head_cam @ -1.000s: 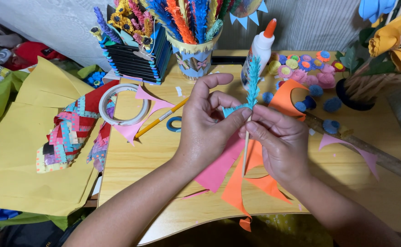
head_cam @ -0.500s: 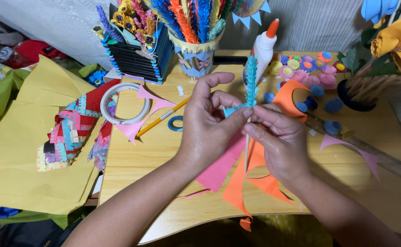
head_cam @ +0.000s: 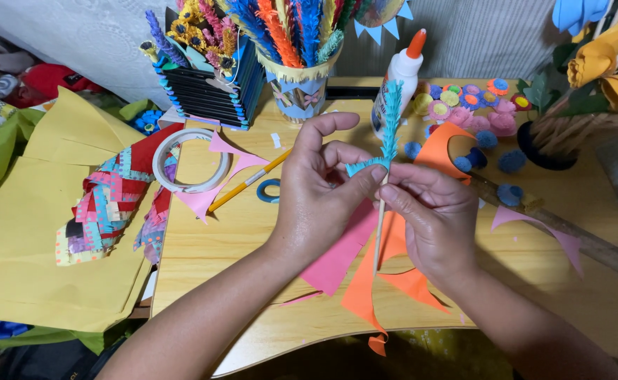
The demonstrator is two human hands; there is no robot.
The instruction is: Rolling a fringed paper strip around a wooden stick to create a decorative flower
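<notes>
Cluttered wooden bench (head_cam: 252, 232), craft paper everywhere. Centre of view: a thin wooden stick (head_cam: 379, 229) held upright above the bench, its upper part wrapped in a teal fringed paper strip (head_cam: 391, 116), a loose tail of the strip bending off to the left at the wrap's lower end. Step in hand looks like winding the fringe down the stick; judged from the bare lower part, the wrap is partway done. The next move would call for a small twist of the stick while the tail stays taut and angled, or the coils will gap.

Left hand (head_cam: 316, 204): thumb and forefinger pressed together on the strip's tail right at the stick, other fingers curled loosely and spread above. Right hand (head_cam: 432, 218): fingers closed in a pinch on the stick just below the wrap, fingertips touching the left hand's.

Under the hands lie orange paper cut-outs (head_cam: 393, 281) and a pink paper piece (head_cam: 337, 257). Behind, a white glue bottle (head_cam: 397, 84) with orange cap stands just beyond the wrapped tip. Left of the hands: a yellow pencil (head_cam: 242, 186), a tape roll (head_cam: 189, 160). Far right: small paper flowers (head_cam: 464, 105).
</notes>
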